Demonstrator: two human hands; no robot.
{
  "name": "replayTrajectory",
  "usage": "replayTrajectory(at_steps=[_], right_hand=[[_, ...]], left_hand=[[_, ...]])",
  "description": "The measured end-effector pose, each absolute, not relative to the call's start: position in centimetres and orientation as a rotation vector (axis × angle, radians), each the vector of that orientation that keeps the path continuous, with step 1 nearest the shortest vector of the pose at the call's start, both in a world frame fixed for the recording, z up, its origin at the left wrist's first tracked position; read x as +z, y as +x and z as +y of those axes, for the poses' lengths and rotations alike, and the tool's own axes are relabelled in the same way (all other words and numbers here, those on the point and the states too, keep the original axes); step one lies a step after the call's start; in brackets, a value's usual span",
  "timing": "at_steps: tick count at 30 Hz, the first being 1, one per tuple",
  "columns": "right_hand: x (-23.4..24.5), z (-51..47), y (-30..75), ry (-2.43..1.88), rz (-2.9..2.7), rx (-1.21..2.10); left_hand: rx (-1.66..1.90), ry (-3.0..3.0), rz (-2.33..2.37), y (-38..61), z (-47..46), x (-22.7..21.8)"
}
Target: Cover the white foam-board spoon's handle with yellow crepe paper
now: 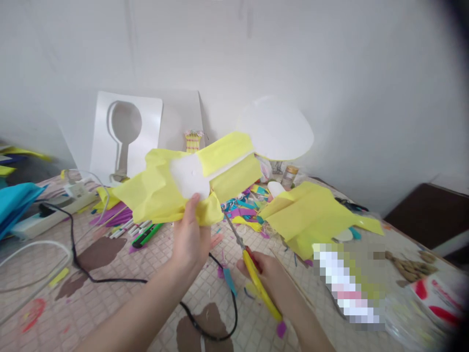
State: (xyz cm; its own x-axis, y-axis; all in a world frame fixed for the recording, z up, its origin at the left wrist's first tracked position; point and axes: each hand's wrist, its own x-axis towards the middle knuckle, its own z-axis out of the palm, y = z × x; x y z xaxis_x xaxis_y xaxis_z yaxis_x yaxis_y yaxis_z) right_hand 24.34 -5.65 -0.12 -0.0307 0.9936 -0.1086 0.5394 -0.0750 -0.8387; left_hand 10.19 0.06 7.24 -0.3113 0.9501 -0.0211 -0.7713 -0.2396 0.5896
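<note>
My left hand (190, 234) is raised above the table and pinches a crumpled sheet of yellow tissue paper (161, 188) wrapped partly over a white foam shape (187, 176). The thumb presses on the paper's lower edge. Lower and to the right, my right hand (269, 278) grips yellow-handled scissors (252, 266). Their blades point up and left toward the paper's bottom edge, just short of it.
More yellow tissue (311, 215) lies on the table at right, beside coloured paper scraps (245, 205). A black cable (110, 279) loops across the tiled tabletop. Markers and a green cutter (146, 234) lie at left. White foam cut-outs (126, 132) lean on the wall.
</note>
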Motion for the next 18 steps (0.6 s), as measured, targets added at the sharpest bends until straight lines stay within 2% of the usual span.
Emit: replayTrajectory(at_steps=[2, 4, 10, 15, 18], right_hand=[[-0.4, -4.8, 25.9, -1.948, -1.795, 0.576], [-1.2, -4.1, 27.0, -2.066, -1.804, 0.432], [-3.1, -3.6, 29.2, -2.024, -1.823, 0.360], [-1.3, -3.5, 29.5, -1.829, -1.696, 0.326], [0.7, -3.9, 26.4, -1.568, -1.690, 0.488]], left_hand=[[1.818, 0.413, 0.595, 9.9, -0.1, 7.6], [1.824, 0.410, 0.588, 9.8, -0.5, 7.7], [1.794, 0.415, 0.573, 9.8, -1.9, 7.7], [1.766, 0.397, 0.630, 9.5, -3.4, 7.5], [1.806, 0.397, 0.615, 9.7, -4.6, 7.3]])
